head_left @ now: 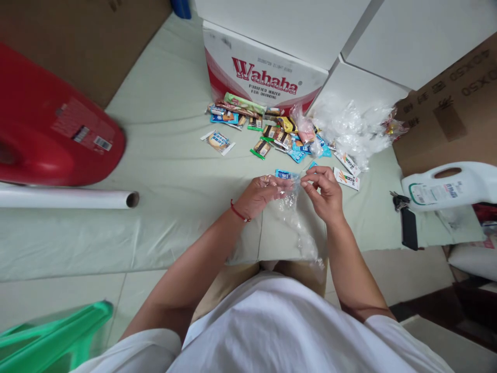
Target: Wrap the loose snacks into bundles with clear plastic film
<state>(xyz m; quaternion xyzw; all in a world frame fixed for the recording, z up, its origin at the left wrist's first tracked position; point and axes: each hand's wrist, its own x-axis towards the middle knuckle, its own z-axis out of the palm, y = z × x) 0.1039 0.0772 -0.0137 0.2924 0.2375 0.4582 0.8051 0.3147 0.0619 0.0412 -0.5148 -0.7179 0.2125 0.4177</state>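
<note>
A clear plastic bag (297,223) hangs between my two hands over the front edge of the table. My left hand (261,195), with a red cord at its wrist, is closed around the upper part of the bag. Thumb and fingers of my right hand (323,192) pinch the bag's top edge. A blue snack packet (284,174) shows just beyond my left fingers; whether it touches the bag I cannot tell. Farther back lies a heap of wrapped snacks (277,135), with a single packet (219,142) left of it. Two white packets (347,178) lie beside my right hand.
Crumpled clear bags (351,127) pile up at the back right. Behind stands a Wahaha carton (264,72). A red jug (58,119) and white roll (66,198) lie left; a white jug (450,184), keys (399,201) and black phone-like object (409,228) lie right. A green stool (58,336) stands below.
</note>
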